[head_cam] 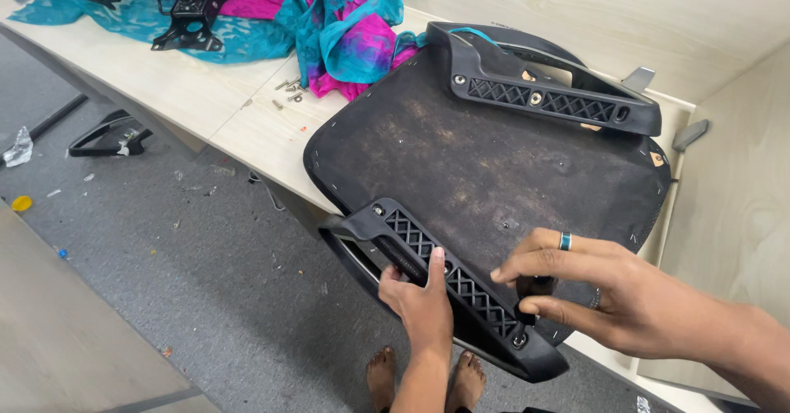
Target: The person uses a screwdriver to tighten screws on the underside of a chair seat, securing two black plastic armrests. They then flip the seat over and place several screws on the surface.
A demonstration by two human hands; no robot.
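head view: an upturned black chair seat (485, 158) lies on a pale wooden table (164, 92), its near edge hanging over the table's front. 2 black plastic armrests are fixed to its underside: the near armrest (444, 285) at the overhanging edge and the far armrest (551, 80) by the wall.

the left hand (420, 298) clasps the near armrest from below, thumb laid up along its lattice-patterned bracket and fingers curled around the lower edge. the right hand (592, 290) comes in from the right with a teal ring on 1 finger; its index finger and thumb pinch at something small and dark above the bracket's right end, but what it is cannot be told.

around them: a teal and magenta cloth (329, 26) is bunched at the back left of the table, touching the seat's far corner. a black metal chair base plate (193, 18) rests on the cloth. a few loose screws (288, 90) lie on bare wood between cloth and seat. on the grey floor (164, 240) below sit a black curved part (107, 137) and scattered litter. 2 bare feet (424, 378) show under the left wrist.
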